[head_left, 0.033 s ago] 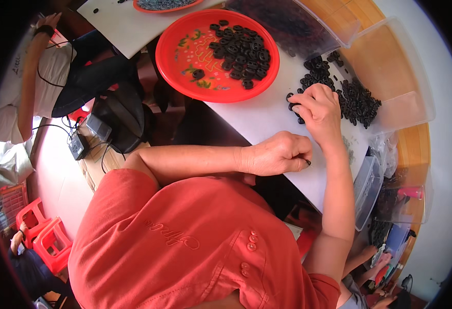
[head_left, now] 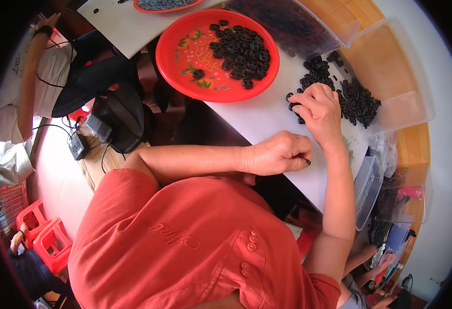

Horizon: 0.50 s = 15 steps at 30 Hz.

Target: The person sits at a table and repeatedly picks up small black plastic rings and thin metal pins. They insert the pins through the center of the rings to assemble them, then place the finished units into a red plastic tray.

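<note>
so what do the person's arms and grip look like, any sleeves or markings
The left sleeve and right sleeve are short and red, part of a red shirt with embroidery and red buttons. Both forearms are bare; no glove or watch shows on the left grip or right grip.

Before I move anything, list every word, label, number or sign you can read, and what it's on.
Red shirt: embroidered script on the front; wording not copied here.
Co-worker's light shirt: dark lettering, too small to read surely.
Red basin: yellow markings, perhaps characters; not clearly legible.
Black pieces: no lettering visible.
</note>
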### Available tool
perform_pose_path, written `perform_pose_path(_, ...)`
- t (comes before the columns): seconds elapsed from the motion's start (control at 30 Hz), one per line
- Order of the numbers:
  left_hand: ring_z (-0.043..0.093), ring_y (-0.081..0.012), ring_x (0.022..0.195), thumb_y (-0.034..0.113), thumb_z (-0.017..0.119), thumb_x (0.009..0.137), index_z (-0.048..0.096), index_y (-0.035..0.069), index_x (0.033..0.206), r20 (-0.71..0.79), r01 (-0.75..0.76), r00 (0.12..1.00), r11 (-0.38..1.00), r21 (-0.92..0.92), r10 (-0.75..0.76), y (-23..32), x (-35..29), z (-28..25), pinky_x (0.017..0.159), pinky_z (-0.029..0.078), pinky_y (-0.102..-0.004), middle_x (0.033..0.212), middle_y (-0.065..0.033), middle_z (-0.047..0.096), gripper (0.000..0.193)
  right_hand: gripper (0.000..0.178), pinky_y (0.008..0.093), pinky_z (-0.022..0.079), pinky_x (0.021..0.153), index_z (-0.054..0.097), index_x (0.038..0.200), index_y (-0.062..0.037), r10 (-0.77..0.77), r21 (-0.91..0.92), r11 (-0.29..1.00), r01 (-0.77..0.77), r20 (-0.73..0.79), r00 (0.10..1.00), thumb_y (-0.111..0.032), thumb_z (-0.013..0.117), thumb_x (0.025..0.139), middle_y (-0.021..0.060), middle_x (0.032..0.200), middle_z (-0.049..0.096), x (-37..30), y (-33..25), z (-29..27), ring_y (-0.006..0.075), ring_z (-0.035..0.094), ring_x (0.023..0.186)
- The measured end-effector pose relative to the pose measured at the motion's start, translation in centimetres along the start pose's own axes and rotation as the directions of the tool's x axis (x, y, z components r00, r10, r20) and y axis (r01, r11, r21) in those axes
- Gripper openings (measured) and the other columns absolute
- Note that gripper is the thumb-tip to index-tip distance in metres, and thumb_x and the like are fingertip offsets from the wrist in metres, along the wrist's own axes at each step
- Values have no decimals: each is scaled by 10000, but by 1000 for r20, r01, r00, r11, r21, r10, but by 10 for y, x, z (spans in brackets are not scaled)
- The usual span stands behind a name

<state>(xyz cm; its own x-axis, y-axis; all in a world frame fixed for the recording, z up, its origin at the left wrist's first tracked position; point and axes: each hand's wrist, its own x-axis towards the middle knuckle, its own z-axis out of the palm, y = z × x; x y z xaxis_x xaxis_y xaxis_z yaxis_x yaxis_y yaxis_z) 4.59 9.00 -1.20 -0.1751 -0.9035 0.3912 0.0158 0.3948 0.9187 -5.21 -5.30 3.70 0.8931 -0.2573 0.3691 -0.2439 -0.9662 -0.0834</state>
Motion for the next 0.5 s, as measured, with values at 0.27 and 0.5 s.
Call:
perform_pose_path(0.27, 560, -146, 724, 85, 639, 890, 597, -14, 929, -20, 76, 997, 996, -47, -77, 1, 1, 2, 682, 474, -303, 792, -77, 603, 115, 143, 366, 379, 755, 692, 812, -155, -107, -63, 992, 109, 28, 994, -71, 704, 697, -1, 807, 538, 1, 4, -2, 208, 544, 897)
perform_pose_path(0.5, 535, -94, 706, 84, 639, 897, 616, -7, 923, -98, 146, 981, 968, -205, -169, -2, 4, 7, 646, 461, -263, 767, -16, 589, 98, 96, 368, 404, 763, 623, 801, -102, -49, 21, 998, 51, -76, 996, -113, 699, 743, 23, 815, 569, -8, 6, -8, 232, 567, 877)
